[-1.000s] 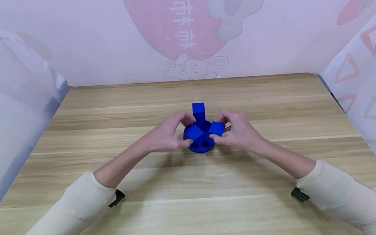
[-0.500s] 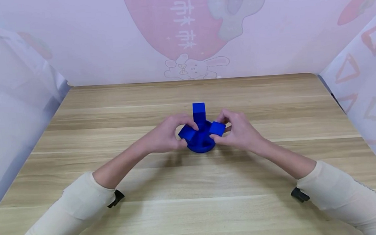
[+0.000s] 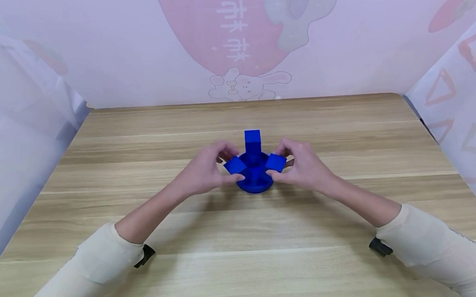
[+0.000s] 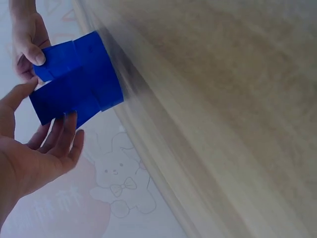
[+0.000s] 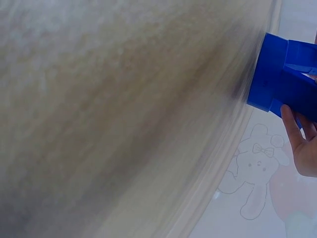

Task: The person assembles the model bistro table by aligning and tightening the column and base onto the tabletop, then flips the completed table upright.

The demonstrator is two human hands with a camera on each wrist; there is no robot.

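A round blue base [image 3: 255,187] with recesses sits on the table, and blue square blocks stand up from it. My left hand [image 3: 206,168] is around the left blue block [image 3: 235,165], thumb at its near side and fingers at its far side. In the left wrist view the thumb and fingertips touch opposite edges of that block [image 4: 58,96]. My right hand [image 3: 303,165] pinches the right blue block [image 3: 276,162] between thumb and fingers. A third, taller-looking blue block [image 3: 252,141] stands upright at the back of the base, untouched. The blocks' lower ends are partly hidden.
The wood-grain table [image 3: 251,255] stretches out around the base on all sides. Behind it rises a pale printed backdrop [image 3: 136,50], with pale sheets at left and right. Dark wrist devices [image 3: 144,255] show beneath the sleeves.
The left block has shifted left and turned, from over the base's middle to its left side. My left fingers have changed their hold on it. The right hand and back block have stayed put.
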